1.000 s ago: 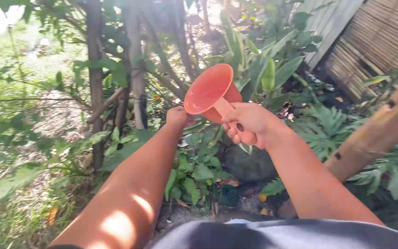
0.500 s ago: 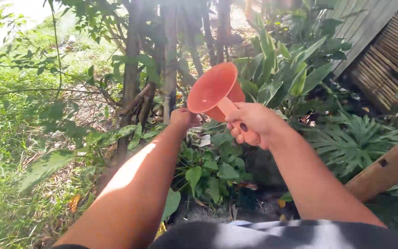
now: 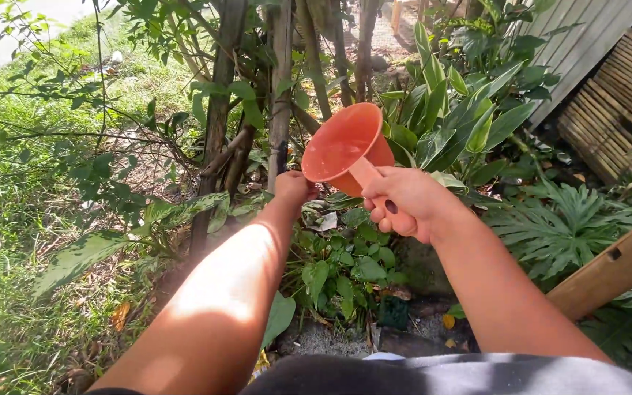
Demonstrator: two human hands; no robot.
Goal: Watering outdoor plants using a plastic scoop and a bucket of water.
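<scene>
Dipper (image 3: 345, 146), an orange plastic scoop with a round bowl and a straight handle, sits up at the middle of the view, in front of the broad-leaved plants. Taking that dipper as the landmark and going from left to right: far to its left lies grass (image 3: 9, 241) with thin twigs across it, and closer in, just left of the bowl, rise several slim tree trunks (image 3: 281, 95). The left hand (image 3: 292, 188) is at the lower left edge of the bowl, touching or nearly touching the rim; its fingers are turned away from the camera, so I cannot tell whether its grip is closed or spread. The bowl's mouth faces left and toward the wearer, tipped on its side. From the bowl the handle runs down and to the right, so the long axis slants from upper left to lower right, and it ends inside the right hand (image 3: 404, 203), whose grip is wrapped tight around the handle. Below the dipper grow small leafy plants (image 3: 345, 267). Right of it stand long green leaves (image 3: 469, 124), then a bamboo slat fence (image 3: 616, 102) and a thick bamboo pole (image 3: 616, 267).
</scene>
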